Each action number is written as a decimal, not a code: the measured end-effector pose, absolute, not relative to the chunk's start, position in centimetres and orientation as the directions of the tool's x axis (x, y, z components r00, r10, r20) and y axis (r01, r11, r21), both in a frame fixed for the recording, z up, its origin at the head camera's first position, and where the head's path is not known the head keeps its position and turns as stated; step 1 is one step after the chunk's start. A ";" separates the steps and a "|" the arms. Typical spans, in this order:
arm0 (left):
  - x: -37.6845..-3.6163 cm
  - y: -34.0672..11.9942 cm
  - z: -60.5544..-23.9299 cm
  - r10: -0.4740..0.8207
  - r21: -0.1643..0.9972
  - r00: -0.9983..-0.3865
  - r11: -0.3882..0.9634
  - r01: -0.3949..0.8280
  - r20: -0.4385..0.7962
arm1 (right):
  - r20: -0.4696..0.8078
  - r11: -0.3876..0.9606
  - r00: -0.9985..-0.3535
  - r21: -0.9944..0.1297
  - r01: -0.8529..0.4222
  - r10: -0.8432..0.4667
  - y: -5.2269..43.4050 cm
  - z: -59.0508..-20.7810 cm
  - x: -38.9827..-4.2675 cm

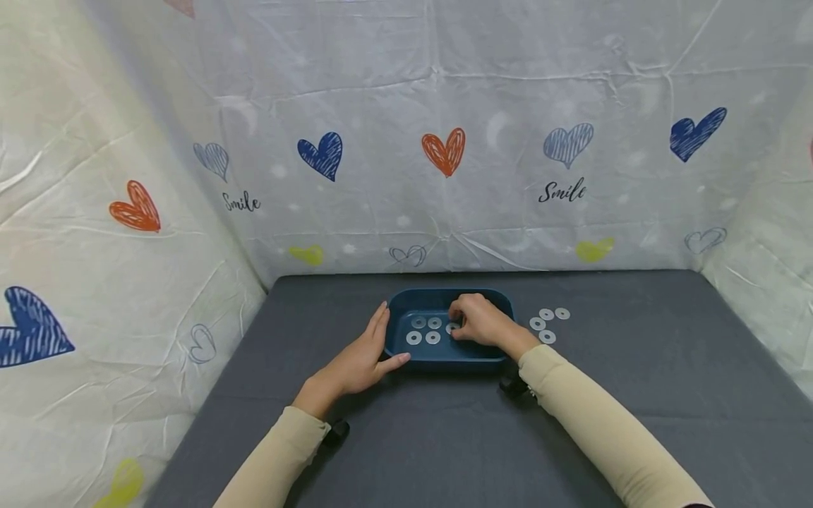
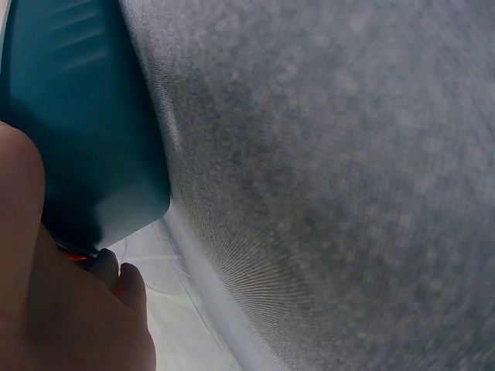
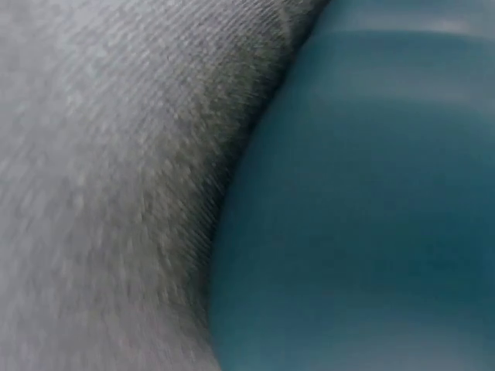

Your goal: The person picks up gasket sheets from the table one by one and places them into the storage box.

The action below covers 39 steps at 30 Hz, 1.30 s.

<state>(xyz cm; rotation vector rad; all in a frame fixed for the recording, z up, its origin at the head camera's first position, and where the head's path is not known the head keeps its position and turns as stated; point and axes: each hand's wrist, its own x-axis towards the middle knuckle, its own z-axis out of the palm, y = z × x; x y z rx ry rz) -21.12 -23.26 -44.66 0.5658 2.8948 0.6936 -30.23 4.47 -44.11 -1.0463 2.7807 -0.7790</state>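
A blue rectangular tray (image 1: 452,365) sits on the grey cloth, with several flat metal washers (image 1: 413,338) lying on its floor at the left. My left hand (image 1: 357,363) rests against the tray's left end, its fingers straight along that side and the thumb at the front corner. In the left wrist view, that hand (image 2: 85,321) lies beside the tray's outer wall (image 2: 85,131). Over the tray's right half, my right hand (image 1: 485,321) pinches one washer (image 1: 450,328) low between thumb and fingers. Only the tray's outside (image 3: 363,209) and cloth show in the right wrist view.
Several more washers (image 1: 547,336) lie in a loose group on the cloth right of the tray, near the right forearm. The grey-covered table (image 1: 444,437) meets a white curtain (image 1: 381,204) printed with hearts at its back edge.
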 end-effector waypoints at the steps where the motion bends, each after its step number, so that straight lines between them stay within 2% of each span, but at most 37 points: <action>1: -21.1 -23.2 -44.6 0.382 0.460 -0.924 0.824 0.330 -0.021 | 0.105 0.642 -0.766 -0.481 -0.598 -0.635 4.7 -43.9 -30.0; 8: -21.4 -23.3 -44.9 0.385 0.451 -0.923 0.827 0.336 -0.019 | 0.079 0.662 -0.768 -0.455 -0.595 -0.636 6.2 -42.5 -28.3; 19: -21.2 -23.3 -44.8 0.398 0.453 -0.918 0.817 0.358 0.007 | 0.142 0.645 -0.760 -0.444 -0.621 -0.634 10.1 -40.7 -25.9; 29: -21.2 -23.2 -44.6 0.397 0.448 -0.918 0.820 0.357 0.004 | 0.206 0.628 -0.756 -0.447 -0.637 -0.621 13.3 -39.4 -25.0; 39: -21.2 -23.2 -44.5 0.401 0.452 -0.916 0.817 0.358 0.001 | 0.228 0.657 -0.781 -0.435 -0.615 -0.581 16.7 -39.4 -25.0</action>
